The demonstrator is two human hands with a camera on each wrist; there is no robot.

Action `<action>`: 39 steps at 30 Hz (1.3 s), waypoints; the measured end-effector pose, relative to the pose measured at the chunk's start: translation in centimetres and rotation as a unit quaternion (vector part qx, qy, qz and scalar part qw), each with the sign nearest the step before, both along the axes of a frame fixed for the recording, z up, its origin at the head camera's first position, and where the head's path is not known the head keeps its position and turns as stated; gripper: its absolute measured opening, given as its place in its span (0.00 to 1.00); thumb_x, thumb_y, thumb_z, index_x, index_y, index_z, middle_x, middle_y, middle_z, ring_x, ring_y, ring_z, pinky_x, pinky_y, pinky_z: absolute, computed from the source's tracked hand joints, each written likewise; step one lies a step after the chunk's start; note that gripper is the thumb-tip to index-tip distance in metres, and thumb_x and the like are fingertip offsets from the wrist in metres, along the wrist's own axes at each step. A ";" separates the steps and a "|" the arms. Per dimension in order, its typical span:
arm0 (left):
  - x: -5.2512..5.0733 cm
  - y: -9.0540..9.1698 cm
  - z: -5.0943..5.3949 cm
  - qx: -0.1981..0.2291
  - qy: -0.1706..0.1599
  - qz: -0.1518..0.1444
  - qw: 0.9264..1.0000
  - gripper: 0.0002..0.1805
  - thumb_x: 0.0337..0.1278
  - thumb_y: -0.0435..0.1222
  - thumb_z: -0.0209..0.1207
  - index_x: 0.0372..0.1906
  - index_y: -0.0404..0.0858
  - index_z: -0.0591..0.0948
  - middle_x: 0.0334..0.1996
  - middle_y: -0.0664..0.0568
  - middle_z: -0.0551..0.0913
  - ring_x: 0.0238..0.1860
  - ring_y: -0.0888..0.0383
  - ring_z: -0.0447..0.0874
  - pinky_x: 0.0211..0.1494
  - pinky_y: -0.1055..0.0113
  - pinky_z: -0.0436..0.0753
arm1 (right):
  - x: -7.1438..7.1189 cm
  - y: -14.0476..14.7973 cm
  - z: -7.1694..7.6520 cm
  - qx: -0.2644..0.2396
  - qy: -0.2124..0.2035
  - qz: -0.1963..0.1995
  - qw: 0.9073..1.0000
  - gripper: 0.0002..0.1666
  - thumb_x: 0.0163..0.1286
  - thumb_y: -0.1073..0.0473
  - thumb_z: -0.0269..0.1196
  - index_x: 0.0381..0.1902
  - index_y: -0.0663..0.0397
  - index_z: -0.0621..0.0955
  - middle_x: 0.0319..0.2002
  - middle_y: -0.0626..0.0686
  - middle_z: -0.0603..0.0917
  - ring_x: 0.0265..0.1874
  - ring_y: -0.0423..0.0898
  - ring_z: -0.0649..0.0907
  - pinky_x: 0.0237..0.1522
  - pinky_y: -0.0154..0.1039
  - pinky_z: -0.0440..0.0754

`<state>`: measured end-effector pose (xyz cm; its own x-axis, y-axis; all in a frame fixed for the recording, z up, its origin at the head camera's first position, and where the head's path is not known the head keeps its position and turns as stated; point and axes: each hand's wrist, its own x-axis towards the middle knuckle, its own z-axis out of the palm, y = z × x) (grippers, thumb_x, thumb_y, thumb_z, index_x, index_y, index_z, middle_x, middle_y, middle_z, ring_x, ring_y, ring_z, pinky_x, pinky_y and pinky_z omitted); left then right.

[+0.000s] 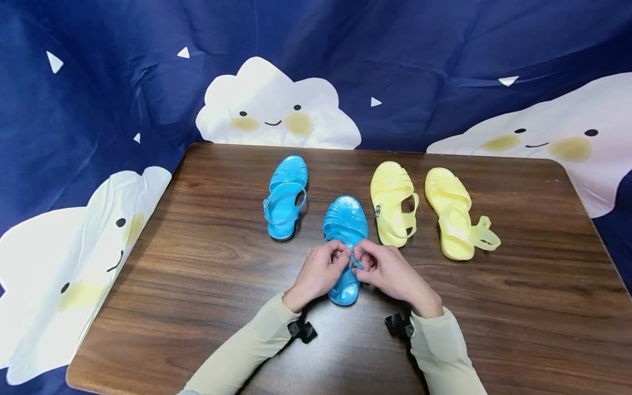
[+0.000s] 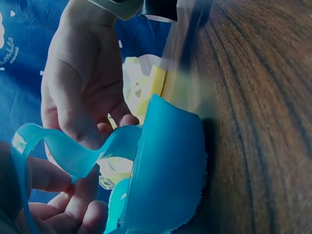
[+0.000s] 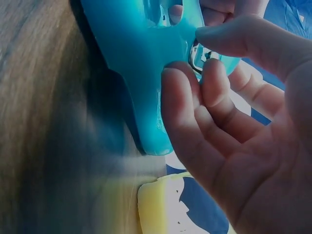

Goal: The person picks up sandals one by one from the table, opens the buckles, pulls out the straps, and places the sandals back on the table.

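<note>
A glossy blue jelly sandal lies on the table in front of me, toe pointing away. My left hand pinches its ankle strap from the left, which loops above the heel in the left wrist view. From the right, my right hand holds the strap's buckle end, thumb and fingertips around the metal buckle. Both hands' fingertips meet over the sandal's middle and partly cover it. Whether the strap runs through the buckle is hidden.
Another blue sandal lies farther back on the left, its strap looped. To the right are a yellow sandal with a looped strap and a second yellow sandal with its strap splayed outward. A dark blue cloud-printed curtain hangs behind the wooden table.
</note>
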<state>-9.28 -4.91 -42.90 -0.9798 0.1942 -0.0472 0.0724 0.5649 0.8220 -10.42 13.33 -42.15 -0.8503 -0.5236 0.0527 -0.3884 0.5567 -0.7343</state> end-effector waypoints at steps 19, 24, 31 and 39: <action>-0.1 -0.1 -0.2 0.052 -0.023 0.009 0.998 0.10 0.70 0.40 0.50 0.39 0.42 0.80 0.28 0.57 0.86 0.24 0.68 0.76 0.30 0.74 0.71 | 0.0 0.1 -0.1 -0.006 0.022 -0.009 1.000 0.13 0.59 0.54 0.71 0.28 0.45 0.74 0.20 0.40 0.74 0.20 0.33 0.73 0.24 0.30 0.73; -0.1 0.0 -0.1 0.048 -0.022 0.006 0.999 0.08 0.66 0.42 0.55 0.37 0.43 0.81 0.24 0.58 0.83 0.23 0.67 0.74 0.28 0.75 0.71 | 0.0 0.2 -0.1 -0.008 0.018 -0.006 1.000 0.13 0.59 0.55 0.71 0.28 0.45 0.74 0.20 0.40 0.74 0.20 0.33 0.73 0.24 0.30 0.73; 0.0 0.1 0.1 0.020 -0.013 0.003 1.000 0.07 0.62 0.42 0.58 0.32 0.45 0.82 0.17 0.60 0.76 0.19 0.67 0.70 0.26 0.74 0.68 | 0.0 0.2 -0.1 -0.011 0.012 -0.003 1.000 0.13 0.60 0.56 0.70 0.29 0.46 0.75 0.21 0.40 0.75 0.21 0.33 0.74 0.25 0.30 0.74; 0.1 0.2 0.0 0.018 -0.024 0.007 1.000 0.08 0.64 0.42 0.57 0.33 0.45 0.82 0.19 0.61 0.78 0.19 0.68 0.71 0.30 0.73 0.69 | 0.1 0.0 -0.1 -0.008 0.020 -0.006 1.000 0.13 0.60 0.55 0.71 0.28 0.45 0.74 0.20 0.40 0.73 0.21 0.34 0.72 0.25 0.30 0.72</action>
